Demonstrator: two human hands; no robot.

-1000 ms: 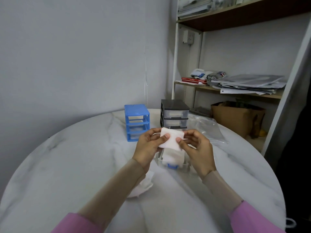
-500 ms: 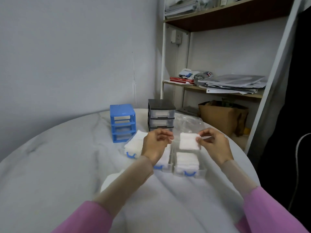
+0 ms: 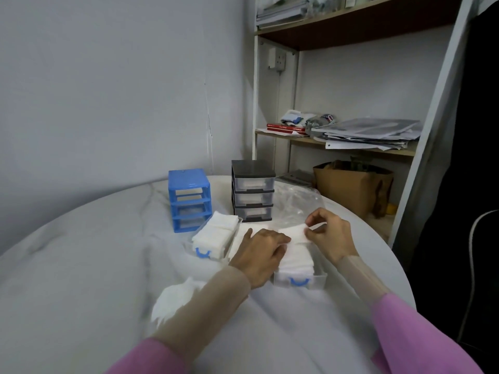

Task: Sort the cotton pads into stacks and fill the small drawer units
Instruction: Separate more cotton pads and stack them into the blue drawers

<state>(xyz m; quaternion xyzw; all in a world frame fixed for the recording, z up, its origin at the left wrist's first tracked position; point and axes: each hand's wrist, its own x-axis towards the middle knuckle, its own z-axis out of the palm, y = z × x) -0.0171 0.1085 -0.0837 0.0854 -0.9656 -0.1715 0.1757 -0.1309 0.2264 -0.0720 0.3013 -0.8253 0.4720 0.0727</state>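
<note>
Nearest on the marble table (image 3: 81,265), a loose heap of cotton pads (image 3: 172,298) lies left of the left forearm and partly under it. Beyond it, three clear drawers with blue handles sit side by side on the table: the left drawer (image 3: 213,238) is filled with stacked pads, the middle one is largely hidden beneath the left hand, and the right drawer (image 3: 299,276) holds a stack of pads (image 3: 297,260). The left hand (image 3: 260,255), palm down with fingers bent, rests at the left edge of that stack; whether it grasps anything cannot be told. The right hand (image 3: 328,236) pinches a single pad (image 3: 295,233) between thumb and forefinger, just above the far end of the stack. Farther back stand the blue unit (image 3: 189,199), its slots without drawers, and the black unit (image 3: 252,190) with three drawers closed; a clear bag (image 3: 299,203) lies right of the black unit. A shelf (image 3: 351,147) of papers stands beyond the table.
</note>
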